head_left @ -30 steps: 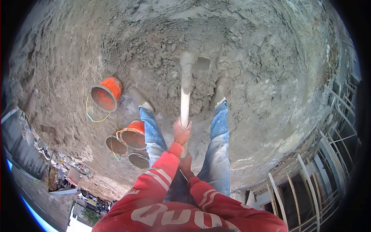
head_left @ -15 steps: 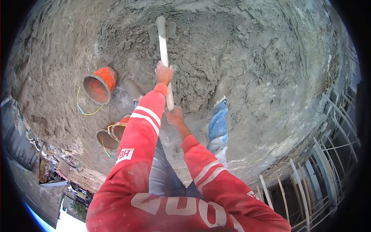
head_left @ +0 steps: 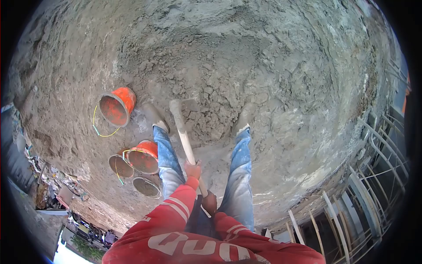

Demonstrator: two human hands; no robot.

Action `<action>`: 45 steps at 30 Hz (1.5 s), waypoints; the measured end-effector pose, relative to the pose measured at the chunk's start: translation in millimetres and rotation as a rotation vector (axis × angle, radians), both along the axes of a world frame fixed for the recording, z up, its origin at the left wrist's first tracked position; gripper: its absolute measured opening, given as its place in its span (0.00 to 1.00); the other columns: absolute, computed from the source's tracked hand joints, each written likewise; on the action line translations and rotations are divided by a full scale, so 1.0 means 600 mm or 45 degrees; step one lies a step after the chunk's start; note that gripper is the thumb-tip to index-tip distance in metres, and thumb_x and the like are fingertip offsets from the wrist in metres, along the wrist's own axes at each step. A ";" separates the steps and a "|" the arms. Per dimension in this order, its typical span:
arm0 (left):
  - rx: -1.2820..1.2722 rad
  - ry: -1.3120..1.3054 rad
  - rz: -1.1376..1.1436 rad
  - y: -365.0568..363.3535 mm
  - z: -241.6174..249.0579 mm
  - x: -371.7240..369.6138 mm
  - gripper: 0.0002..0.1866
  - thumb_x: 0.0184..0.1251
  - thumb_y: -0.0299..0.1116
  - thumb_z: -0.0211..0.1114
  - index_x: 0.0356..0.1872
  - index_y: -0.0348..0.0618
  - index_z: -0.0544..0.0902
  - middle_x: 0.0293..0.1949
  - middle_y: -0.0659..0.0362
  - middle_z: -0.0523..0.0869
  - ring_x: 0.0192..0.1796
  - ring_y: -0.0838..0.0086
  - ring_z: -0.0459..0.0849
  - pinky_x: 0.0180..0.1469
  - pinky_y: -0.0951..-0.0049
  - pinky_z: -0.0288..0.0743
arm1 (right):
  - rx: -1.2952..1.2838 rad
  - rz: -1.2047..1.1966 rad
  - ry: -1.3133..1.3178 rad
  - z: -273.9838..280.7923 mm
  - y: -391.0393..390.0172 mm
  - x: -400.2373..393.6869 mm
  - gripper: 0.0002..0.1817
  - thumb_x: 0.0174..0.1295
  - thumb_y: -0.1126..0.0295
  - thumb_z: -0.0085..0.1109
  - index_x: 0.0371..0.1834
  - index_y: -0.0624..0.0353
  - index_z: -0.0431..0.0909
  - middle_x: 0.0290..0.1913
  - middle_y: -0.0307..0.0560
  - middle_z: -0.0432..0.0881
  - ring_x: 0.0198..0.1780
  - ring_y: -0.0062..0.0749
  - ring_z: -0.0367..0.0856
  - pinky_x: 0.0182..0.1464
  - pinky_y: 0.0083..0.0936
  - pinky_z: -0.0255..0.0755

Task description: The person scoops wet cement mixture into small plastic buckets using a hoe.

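Note:
In the head view a hoe with a pale wooden handle (head_left: 186, 143) slants from between my legs up to its mud-caked head (head_left: 176, 105), which rests on or just above the wet grey mortar (head_left: 211, 114) between my boots. My left hand (head_left: 193, 169) is wrapped around the lower half of the handle. Closer to my body, my right hand (head_left: 209, 203) grips near the handle's end. Both red sleeves reach forward from the bottom of the view. Part of the hoe's blade is hard to tell from the mortar.
An orange bucket (head_left: 125, 102) lies tipped on the left, its yellow handle hanging out. Nearer to my left leg are another orange bucket (head_left: 147, 159), a grey-brown bucket (head_left: 121, 166) and a dark round container (head_left: 147, 188). Poles and bars (head_left: 338, 220) line the lower right.
Both hands have pulled the hoe back toward my body, its head moving from the far mortar to between my boots. My arms are drawn in, and more of the buckets and legs shows.

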State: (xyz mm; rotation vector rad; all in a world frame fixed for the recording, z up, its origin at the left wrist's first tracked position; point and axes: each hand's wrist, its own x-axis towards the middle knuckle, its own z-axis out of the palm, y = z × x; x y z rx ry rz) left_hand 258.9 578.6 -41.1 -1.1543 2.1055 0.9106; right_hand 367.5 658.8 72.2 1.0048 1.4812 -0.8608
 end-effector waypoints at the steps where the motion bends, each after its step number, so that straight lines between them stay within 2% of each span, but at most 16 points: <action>1: 0.086 0.104 0.043 -0.011 -0.018 -0.013 0.20 0.50 0.30 0.73 0.41 0.33 0.74 0.27 0.49 0.79 0.25 0.60 0.80 0.28 0.62 0.74 | 0.013 0.073 0.127 -0.015 0.001 -0.038 0.17 0.52 0.66 0.61 0.44 0.61 0.78 0.37 0.66 0.82 0.44 0.62 0.81 0.45 0.49 0.75; 5: 0.273 0.519 0.195 0.022 0.020 -0.304 0.17 0.55 0.28 0.71 0.39 0.34 0.72 0.22 0.55 0.76 0.14 0.74 0.74 0.14 0.72 0.67 | -0.006 0.050 0.713 -0.151 0.006 -0.180 0.19 0.51 0.67 0.64 0.45 0.61 0.75 0.33 0.63 0.82 0.40 0.62 0.81 0.41 0.50 0.75; 8: 0.111 0.599 -0.048 0.030 -0.045 -0.478 0.26 0.50 0.41 0.73 0.43 0.31 0.76 0.36 0.42 0.81 0.46 0.47 0.79 0.52 0.54 0.70 | -0.033 -0.014 0.948 -0.213 0.017 -0.369 0.18 0.51 0.69 0.64 0.43 0.65 0.74 0.33 0.64 0.81 0.41 0.62 0.80 0.44 0.45 0.75; 11: 0.126 0.583 -0.157 0.047 -0.125 -0.592 0.27 0.53 0.41 0.71 0.48 0.30 0.74 0.46 0.39 0.81 0.50 0.45 0.79 0.54 0.54 0.72 | 0.016 -0.035 1.239 -0.292 0.016 -0.454 0.15 0.52 0.70 0.63 0.41 0.66 0.76 0.27 0.58 0.81 0.31 0.51 0.82 0.36 0.37 0.75; 14: -0.023 0.409 -0.372 0.061 -0.203 -0.581 0.27 0.54 0.39 0.69 0.49 0.29 0.73 0.48 0.38 0.80 0.51 0.43 0.79 0.55 0.53 0.73 | -0.094 -0.141 0.926 -0.321 0.007 -0.455 0.13 0.53 0.69 0.64 0.38 0.66 0.76 0.28 0.57 0.82 0.30 0.53 0.82 0.33 0.40 0.75; 16: 0.007 0.241 -0.412 0.054 -0.238 -0.511 0.25 0.54 0.38 0.68 0.48 0.29 0.73 0.48 0.37 0.80 0.52 0.43 0.79 0.55 0.53 0.73 | -0.339 -0.722 0.186 -0.284 -0.009 -0.413 0.09 0.56 0.70 0.63 0.32 0.66 0.76 0.20 0.48 0.77 0.17 0.36 0.76 0.19 0.33 0.68; 18: 0.012 0.098 -0.475 0.066 -0.246 -0.444 0.23 0.53 0.35 0.67 0.47 0.30 0.74 0.48 0.36 0.80 0.52 0.42 0.79 0.55 0.53 0.74 | -0.278 -0.718 0.246 -0.250 -0.011 -0.355 0.09 0.57 0.71 0.61 0.26 0.64 0.75 0.16 0.41 0.72 0.11 0.23 0.68 0.12 0.27 0.59; 23: 0.022 -0.157 -0.351 0.065 -0.196 -0.289 0.21 0.50 0.33 0.67 0.44 0.33 0.75 0.42 0.37 0.83 0.48 0.45 0.82 0.51 0.53 0.77 | -0.232 -0.582 0.141 -0.163 0.027 -0.232 0.12 0.55 0.65 0.64 0.24 0.64 0.80 0.15 0.42 0.74 0.14 0.29 0.73 0.18 0.32 0.65; 26: -0.013 -0.210 -0.302 0.048 -0.134 -0.166 0.24 0.54 0.37 0.69 0.48 0.31 0.74 0.46 0.40 0.80 0.48 0.48 0.81 0.50 0.54 0.76 | -0.104 -0.291 0.253 -0.130 0.013 -0.079 0.18 0.50 0.60 0.63 0.30 0.69 0.80 0.24 0.63 0.81 0.29 0.53 0.83 0.34 0.40 0.74; 28: -0.002 -0.085 -0.213 0.020 -0.110 -0.053 0.21 0.53 0.36 0.69 0.45 0.33 0.77 0.40 0.39 0.81 0.44 0.48 0.81 0.46 0.55 0.76 | 0.033 0.023 0.107 -0.044 0.004 -0.075 0.18 0.50 0.62 0.62 0.38 0.66 0.81 0.33 0.67 0.83 0.40 0.58 0.84 0.41 0.44 0.77; 31: 0.041 -0.115 -0.075 0.005 -0.004 0.042 0.16 0.52 0.31 0.69 0.40 0.35 0.78 0.32 0.43 0.82 0.35 0.54 0.84 0.37 0.58 0.77 | 0.050 0.000 -0.319 0.025 -0.006 -0.013 0.18 0.51 0.62 0.61 0.41 0.64 0.81 0.37 0.67 0.83 0.44 0.60 0.83 0.46 0.46 0.76; 33: -0.012 -0.116 -0.033 -0.018 -0.042 0.131 0.14 0.52 0.29 0.69 0.38 0.35 0.77 0.28 0.47 0.81 0.30 0.58 0.83 0.32 0.60 0.77 | 0.121 -0.060 -0.401 0.061 -0.014 -0.033 0.18 0.52 0.62 0.60 0.42 0.63 0.80 0.36 0.66 0.83 0.43 0.60 0.83 0.46 0.48 0.75; 38: 0.012 0.224 0.011 -0.057 -0.046 -0.034 0.12 0.51 0.25 0.70 0.32 0.36 0.74 0.19 0.56 0.77 0.15 0.68 0.77 0.18 0.67 0.72 | 0.040 0.117 0.123 -0.025 -0.045 -0.062 0.18 0.53 0.62 0.62 0.44 0.62 0.78 0.34 0.65 0.83 0.42 0.62 0.82 0.44 0.49 0.75; 39: 0.218 0.073 0.308 -0.059 0.018 -0.150 0.14 0.55 0.28 0.69 0.39 0.32 0.76 0.24 0.51 0.81 0.22 0.63 0.82 0.24 0.65 0.74 | 0.055 0.133 0.238 -0.048 -0.058 -0.100 0.17 0.52 0.65 0.62 0.43 0.64 0.79 0.33 0.65 0.83 0.41 0.62 0.82 0.42 0.47 0.75; 40: 0.289 0.245 0.366 -0.072 0.009 -0.195 0.12 0.56 0.25 0.67 0.40 0.33 0.76 0.21 0.56 0.79 0.16 0.72 0.77 0.15 0.71 0.68 | 0.068 0.148 0.353 -0.072 -0.073 -0.144 0.16 0.51 0.68 0.63 0.41 0.66 0.79 0.32 0.65 0.83 0.41 0.62 0.82 0.39 0.45 0.75; 45: -0.103 0.564 -0.041 -0.145 -0.051 -0.395 0.27 0.54 0.35 0.69 0.52 0.29 0.73 0.40 0.39 0.82 0.45 0.48 0.81 0.49 0.57 0.74 | -0.188 0.167 0.835 -0.197 -0.121 -0.327 0.16 0.50 0.68 0.65 0.40 0.66 0.78 0.32 0.65 0.82 0.39 0.62 0.82 0.42 0.46 0.75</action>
